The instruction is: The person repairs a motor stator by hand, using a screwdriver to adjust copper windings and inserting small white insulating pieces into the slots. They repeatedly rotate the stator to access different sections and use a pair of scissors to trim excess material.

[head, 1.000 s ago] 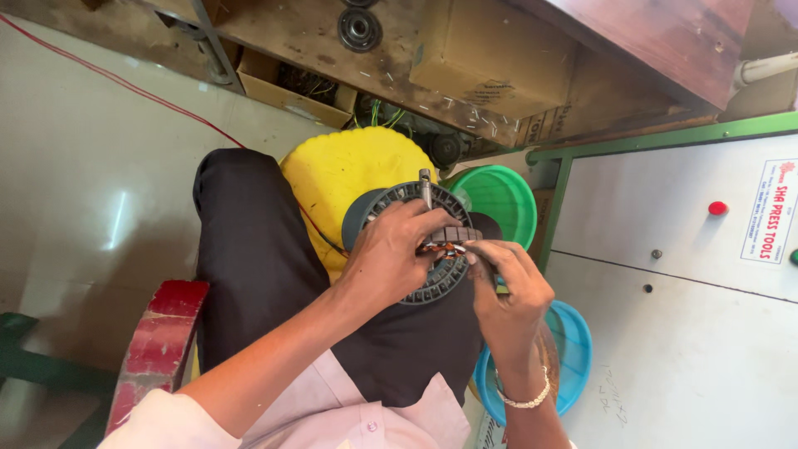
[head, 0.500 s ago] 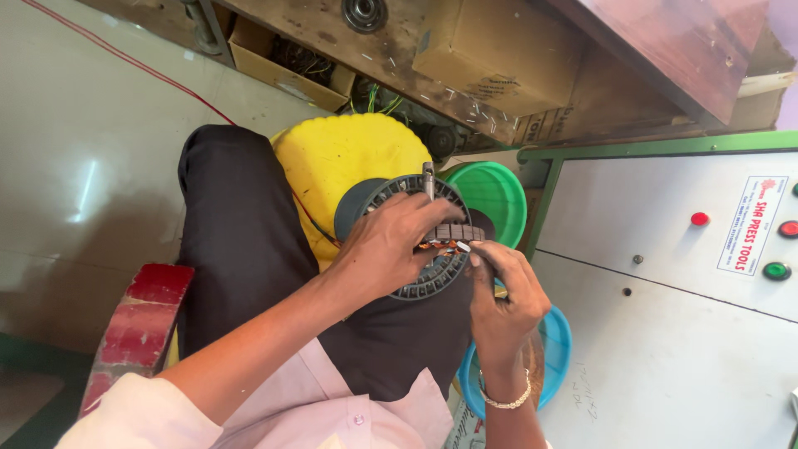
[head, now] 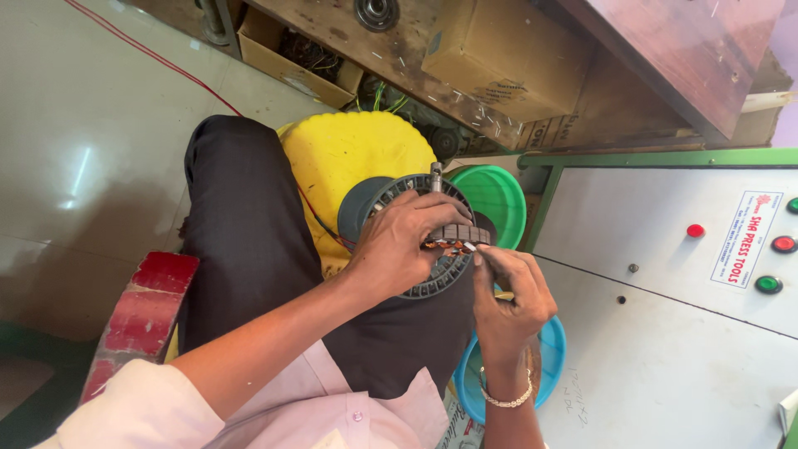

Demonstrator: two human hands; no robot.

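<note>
Two hands on one dark, round motor stator [head: 416,241], resting on the lap against black trousers [head: 249,241]. Left hand [head: 399,249] draped over the slotted ring from above, fingers curled down across its rim and gripping it, copper windings visible just under the fingertips (orange-brown, bunched at the slots). Right hand [head: 507,295] closed in a pinch, thumb and forefinger pressed together on something thin at the ring's right edge; too small to tell what exactly. Short metal shaft [head: 435,175] standing up at the far side of the ring. Beaded bracelet [head: 509,397] on the right wrist. Beyond the stator, a yellow plastic stool seat [head: 349,158], partly covered by the knee. Green plastic bowl [head: 499,195] just past the ring, blue plastic bowl [head: 544,357] below the right wrist. Grey machine panel [head: 665,316] to the right, with red and green push buttons. Red wooden block [head: 141,312] at the left, near the pale sleeve. Cardboard boxes [head: 499,62] under a worn bench farther off.
</note>
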